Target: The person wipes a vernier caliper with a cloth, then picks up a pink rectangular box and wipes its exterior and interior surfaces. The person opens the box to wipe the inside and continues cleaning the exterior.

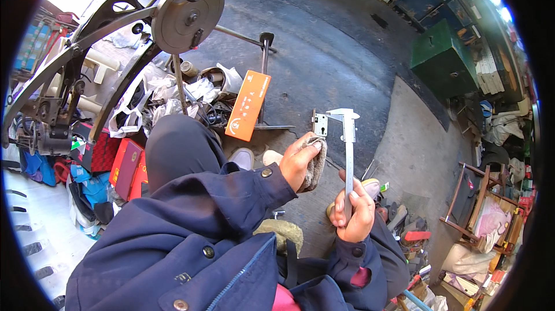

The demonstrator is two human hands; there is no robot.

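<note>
Navy jacket sleeves (191, 224) reach forward. Right hand (354, 214) grips the caliper (348, 155) upright by its beam; left hand (298, 160) pinches a cloth-wrapped metal piece (319, 124) at its jaws. Loose cloth could let the piece slip.

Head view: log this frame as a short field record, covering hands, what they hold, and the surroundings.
setting: cluttered workshop, concrete floor
left hand: grips a small metal part through a grey cloth
right hand: closed round the beam of a vernier caliper, held upright
caliper jaws: level with the metal part, at its edge
clothing: dark blue jacket
nearby: orange box; wheeled machine frame; green cabinet
</note>
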